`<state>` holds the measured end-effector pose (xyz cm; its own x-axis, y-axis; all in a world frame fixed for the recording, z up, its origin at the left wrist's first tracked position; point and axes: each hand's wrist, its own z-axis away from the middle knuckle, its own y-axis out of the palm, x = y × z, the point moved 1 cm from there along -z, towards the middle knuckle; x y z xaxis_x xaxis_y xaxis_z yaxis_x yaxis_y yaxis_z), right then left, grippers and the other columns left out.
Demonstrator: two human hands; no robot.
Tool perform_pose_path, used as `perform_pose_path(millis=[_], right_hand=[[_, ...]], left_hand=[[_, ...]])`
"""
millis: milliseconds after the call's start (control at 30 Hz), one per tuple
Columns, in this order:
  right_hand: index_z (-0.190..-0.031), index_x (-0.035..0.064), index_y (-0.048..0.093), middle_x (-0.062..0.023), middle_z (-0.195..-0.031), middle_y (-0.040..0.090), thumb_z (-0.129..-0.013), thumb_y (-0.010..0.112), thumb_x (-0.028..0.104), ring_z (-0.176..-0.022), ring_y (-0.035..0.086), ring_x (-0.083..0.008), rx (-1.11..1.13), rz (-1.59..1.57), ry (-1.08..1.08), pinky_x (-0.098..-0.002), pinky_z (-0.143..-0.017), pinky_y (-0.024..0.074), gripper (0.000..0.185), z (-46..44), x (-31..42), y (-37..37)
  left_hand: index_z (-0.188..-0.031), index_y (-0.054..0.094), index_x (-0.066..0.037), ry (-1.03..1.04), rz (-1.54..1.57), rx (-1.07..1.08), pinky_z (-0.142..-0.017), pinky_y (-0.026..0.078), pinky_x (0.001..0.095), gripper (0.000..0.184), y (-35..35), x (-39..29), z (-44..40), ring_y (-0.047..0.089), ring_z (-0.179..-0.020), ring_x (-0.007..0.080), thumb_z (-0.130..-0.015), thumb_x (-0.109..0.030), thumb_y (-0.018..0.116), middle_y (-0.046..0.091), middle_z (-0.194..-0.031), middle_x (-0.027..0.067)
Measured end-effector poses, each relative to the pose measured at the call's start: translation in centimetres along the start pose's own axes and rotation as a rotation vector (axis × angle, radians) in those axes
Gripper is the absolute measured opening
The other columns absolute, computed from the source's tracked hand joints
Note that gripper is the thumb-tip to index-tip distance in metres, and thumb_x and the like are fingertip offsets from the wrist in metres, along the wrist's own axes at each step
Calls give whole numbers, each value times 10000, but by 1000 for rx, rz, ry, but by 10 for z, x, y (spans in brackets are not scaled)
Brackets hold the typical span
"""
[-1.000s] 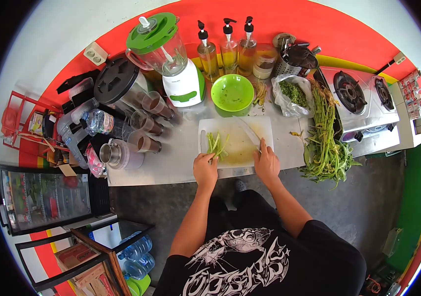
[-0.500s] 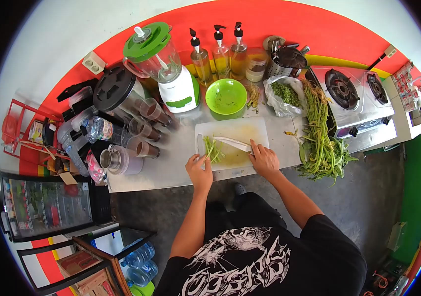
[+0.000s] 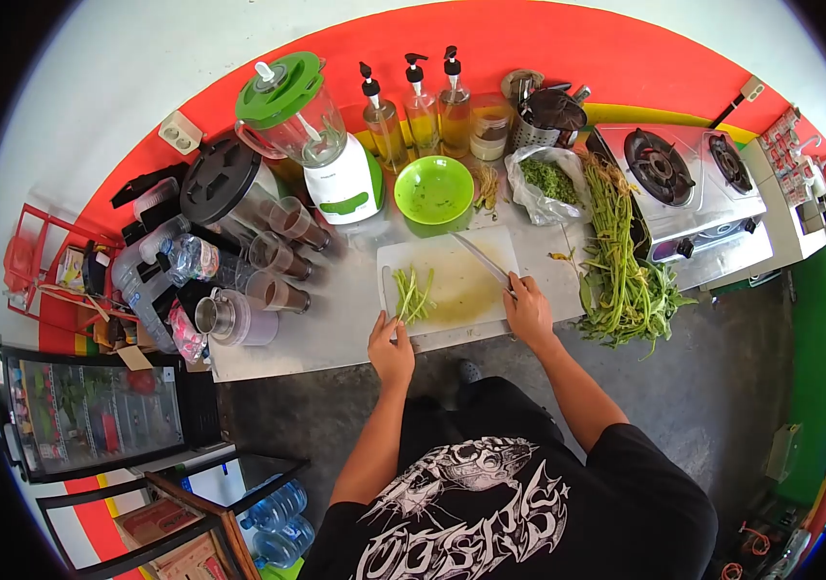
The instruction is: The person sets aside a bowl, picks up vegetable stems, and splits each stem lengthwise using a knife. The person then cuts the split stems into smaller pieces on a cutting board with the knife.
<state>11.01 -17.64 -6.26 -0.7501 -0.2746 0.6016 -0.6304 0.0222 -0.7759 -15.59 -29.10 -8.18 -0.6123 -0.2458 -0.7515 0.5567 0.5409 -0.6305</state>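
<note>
My left hand is closed at the near left edge of the white cutting board, fingers on the lower ends of a small bunch of cut green vegetable stalks. My right hand grips the handle of a knife at the board's right side. The blade slants up and left over the board, apart from the stalks. A yellowish wet stain marks the board's middle. Just behind it stands a green bowl with some green bits inside.
A pile of leafy stalks lies right of the board, near a bag of chopped greens and a gas stove. Leftward are a blender, several dark cups and a flask. Pump bottles line the wall.
The knife has lifted away from the stalks, its blade swinging to point up and left toward the bowl. My right hand has shifted slightly right. My left hand stays at the stalks.
</note>
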Motion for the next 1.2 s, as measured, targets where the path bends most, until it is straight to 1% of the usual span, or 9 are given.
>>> perform_pose_path(millis=[367, 567, 633, 700, 800, 833, 933, 967, 1200], right_hand=[[-1270, -14, 599, -194, -960, 623, -913, 648, 140, -823, 644, -394, 106, -116, -86, -453, -741, 522, 392, -3, -2, -19], [-1241, -69, 590, -238, -877, 655, -914, 632, 101, -806, 665, -384, 96, -295, 10, -428, -724, 522, 371, 17, -2, -15], [-1238, -74, 590, -236, -854, 667, -922, 627, 99, -773, 681, -360, 47, -354, 2, -413, -694, 525, 363, 24, 3, -12], [-1248, -73, 583, -210, -784, 675, -947, 619, 120, -676, 694, -310, 237, -632, 391, -389, -614, 519, 359, 30, 12, -8], [-1231, -78, 584, -196, -710, 662, -971, 602, 140, -599, 685, -259, 258, -579, 439, -367, -557, 507, 340, 31, 33, -16], [-1181, -86, 603, -228, -701, 652, -964, 612, 165, -632, 683, -339, 227, -504, 398, -418, -584, 514, 331, 31, 37, -18], [-1031, -65, 632, -218, -664, 610, -956, 619, 179, -572, 625, -375, 44, -269, 192, -430, -553, 474, 256, 37, 30, -3], [-870, -64, 608, -274, -683, 591, -942, 630, 201, -623, 598, -471, 64, -291, 226, -507, -587, 455, 276, 39, 32, -4], [-900, -22, 549, -272, -667, 620, -977, 580, 258, -651, 625, -483, 177, -23, 206, -567, -604, 477, 292, 39, 42, 4]], left_hand=[[-1128, 729, -31, -60, 85, 0, -774, 553, 366, 233, -7, 1, 8, 701, -944, 313, -942, -130, 631, 654, -1255, 239], [-1125, 744, -145, 314, -124, -47, -842, 461, 398, 251, -13, -58, -13, 558, -962, 256, -888, -95, 676, 617, -1046, 31], [-1126, 747, -145, 396, -144, 21, -843, 457, 407, 258, 2, -74, -20, 553, -964, 264, -878, -98, 690, 620, -1038, 35], [-1114, 757, -166, 541, -196, 118, -852, 447, 413, 276, 20, -72, -23, 541, -1000, 270, -849, -100, 713, 613, -1047, 31], [-1104, 763, -173, 567, -384, 262, -868, 439, 405, 306, 35, -64, -26, 536, -1039, 264, -811, -95, 724, 602, -1092, 23], [-1178, 732, -156, 582, -419, 287, -881, 431, 403, 415, 34, -63, -27, 528, -1066, 266, -782, -38, 690, 591, -1131, 31], [-1277, 671, -129, 560, -424, 271, -885, 430, 402, 538, 24, -77, -26, 529, -1073, 268, -761, 21, 643, 592, -1133, 52], [-1307, 629, -97, 524, -381, 281, -909, 433, 423, 571, 24, -80, -24, 530, -1085, 288, -757, 53, 602, 590, -1138, 80], [-1164, 662, -55, 378, -84, 270, -899, 463, 429, 352, 80, -94, -32, 558, -1027, 317, -816, -7, 635, 600, -1102, 94]])
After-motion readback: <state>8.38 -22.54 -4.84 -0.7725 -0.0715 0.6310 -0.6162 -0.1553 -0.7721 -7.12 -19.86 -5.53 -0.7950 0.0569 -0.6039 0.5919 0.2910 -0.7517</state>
